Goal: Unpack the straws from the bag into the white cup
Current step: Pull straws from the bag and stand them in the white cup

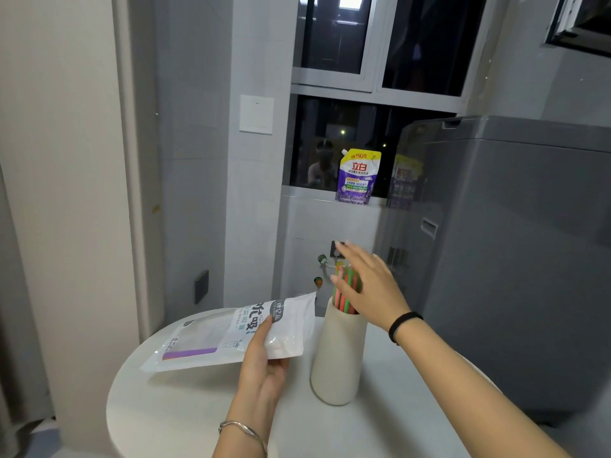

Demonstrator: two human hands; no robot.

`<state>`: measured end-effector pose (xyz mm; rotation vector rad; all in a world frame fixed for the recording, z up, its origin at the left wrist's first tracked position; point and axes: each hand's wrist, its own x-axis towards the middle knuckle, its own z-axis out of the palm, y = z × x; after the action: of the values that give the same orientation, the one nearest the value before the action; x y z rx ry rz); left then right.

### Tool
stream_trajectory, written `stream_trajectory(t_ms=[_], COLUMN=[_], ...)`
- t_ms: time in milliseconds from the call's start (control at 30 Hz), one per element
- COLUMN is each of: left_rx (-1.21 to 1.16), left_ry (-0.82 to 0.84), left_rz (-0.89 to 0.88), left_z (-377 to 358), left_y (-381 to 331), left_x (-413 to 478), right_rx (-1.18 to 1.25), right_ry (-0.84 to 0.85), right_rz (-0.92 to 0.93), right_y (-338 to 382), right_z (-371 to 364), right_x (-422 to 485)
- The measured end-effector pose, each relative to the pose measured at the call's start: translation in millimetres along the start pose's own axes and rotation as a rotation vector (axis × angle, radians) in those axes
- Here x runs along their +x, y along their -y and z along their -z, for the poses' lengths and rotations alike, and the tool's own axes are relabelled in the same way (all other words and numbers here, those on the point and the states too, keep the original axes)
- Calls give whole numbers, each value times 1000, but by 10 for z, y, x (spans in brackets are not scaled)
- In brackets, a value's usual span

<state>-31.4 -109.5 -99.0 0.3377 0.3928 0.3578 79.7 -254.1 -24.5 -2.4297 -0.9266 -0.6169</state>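
A tall ribbed white cup (337, 355) stands upright on the round white table (185, 411). Several red and green straws (344, 289) stick out of its mouth. My right hand (367, 282) hovers beside and over the straw tops with fingers spread, holding nothing. My left hand (264, 358) pinches the right end of a flat white straw bag (231, 332), held just above the table to the left of the cup. A purple strip, perhaps a straw, shows through the bag's clear window near its left end.
A grey washing machine (515, 259) stands close on the right of the table. A purple detergent pouch (358, 176) sits on the window ledge behind. A wall and door frame (99, 193) lie to the left.
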Motion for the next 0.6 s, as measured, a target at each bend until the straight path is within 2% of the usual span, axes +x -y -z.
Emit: stream_trajectory(t_ms=[67, 200, 367, 533, 600], left_rx=[2, 6, -3, 14, 16], left_ry=[6, 3, -3, 13, 15], left_rz=[4, 1, 6, 14, 12], left_z=[-8, -14, -19, -10, -8], left_y=[4, 15, 5, 6, 8], left_x=[-5, -14, -11, -11, 4], right_rx=[23, -155, -37, -85, 49], right_ry=[-4, 141, -105, -40, -148], right_rz=[-48, -65, -17, -66, -57], right_y=[9, -30, 37, 65, 173], right_z=[-3, -93, -136, -208, -183], right_x=[12, -18, -62, -114, -191])
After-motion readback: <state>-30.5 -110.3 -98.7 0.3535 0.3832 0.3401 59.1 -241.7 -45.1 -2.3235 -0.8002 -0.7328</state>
